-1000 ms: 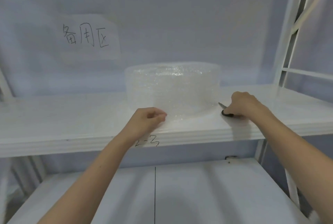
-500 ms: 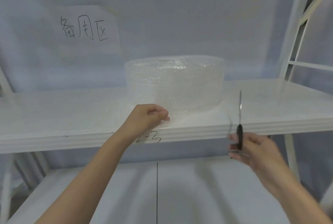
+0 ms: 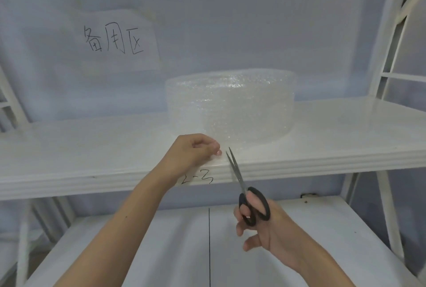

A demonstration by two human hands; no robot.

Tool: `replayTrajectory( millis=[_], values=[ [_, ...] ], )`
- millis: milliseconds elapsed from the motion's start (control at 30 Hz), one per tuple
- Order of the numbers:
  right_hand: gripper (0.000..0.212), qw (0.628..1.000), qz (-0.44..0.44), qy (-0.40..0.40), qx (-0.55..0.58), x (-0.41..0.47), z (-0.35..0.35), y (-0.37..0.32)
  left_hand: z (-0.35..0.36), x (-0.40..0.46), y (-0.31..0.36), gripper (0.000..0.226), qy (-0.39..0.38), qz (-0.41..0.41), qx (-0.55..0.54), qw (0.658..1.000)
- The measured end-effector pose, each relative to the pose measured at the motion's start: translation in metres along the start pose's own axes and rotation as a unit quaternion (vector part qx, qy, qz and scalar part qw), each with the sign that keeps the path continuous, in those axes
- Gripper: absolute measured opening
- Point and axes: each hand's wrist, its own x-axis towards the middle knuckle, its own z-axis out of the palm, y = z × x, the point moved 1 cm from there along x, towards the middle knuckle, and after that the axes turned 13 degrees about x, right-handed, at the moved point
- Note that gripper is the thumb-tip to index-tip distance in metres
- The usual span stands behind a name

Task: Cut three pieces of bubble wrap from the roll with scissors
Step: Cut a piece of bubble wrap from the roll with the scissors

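A clear bubble wrap roll [image 3: 232, 106] stands on end on the white upper shelf [image 3: 92, 148]. Its loose end runs forward to the shelf's front edge. My left hand [image 3: 196, 150] pinches that loose end near the edge. My right hand [image 3: 262, 224] holds black-handled scissors [image 3: 244, 185] below and in front of the shelf. The blades are slightly parted, with their tips pointing up at the loose wrap just right of my left fingers.
A paper sign [image 3: 115, 40] with handwriting hangs on the back wall. The shelf's front edge bears the marking "2-3" [image 3: 198, 179]. A lower white shelf [image 3: 311, 240] lies beneath my arms. White frame posts [image 3: 387, 60] rise at the right.
My right hand picked the scissors up from the shelf right of the roll, drew them down and forward, then swung the blades left toward the loose end. My left hand kept its pinch.
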Motion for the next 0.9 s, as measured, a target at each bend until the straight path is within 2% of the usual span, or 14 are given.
replayTrajectory(
  millis=[133, 267, 600, 900],
  values=[
    [0.051, 0.999, 0.034, -0.016, 0.001, -0.003, 0.000, 0.004, 0.003, 0.001, 0.006, 0.009, 0.014, -0.019, -0.012, 1.000],
    [0.048, 0.999, 0.039, -0.006, 0.005, 0.001, 0.005, 0.005, 0.005, 0.000, 0.010, 0.008, 0.007, -0.022, -0.009, 1.000],
    [0.048, 0.999, -0.015, -0.026, 0.020, 0.032, 0.024, -0.016, -0.002, -0.005, 0.011, 0.012, -0.014, -0.004, 0.001, 1.000],
    [0.034, 0.994, -0.085, -0.006, -0.064, 0.038, 0.019, -0.013, 0.000, -0.007, 0.008, 0.008, -0.016, 0.002, 0.007, 1.000]
  ],
)
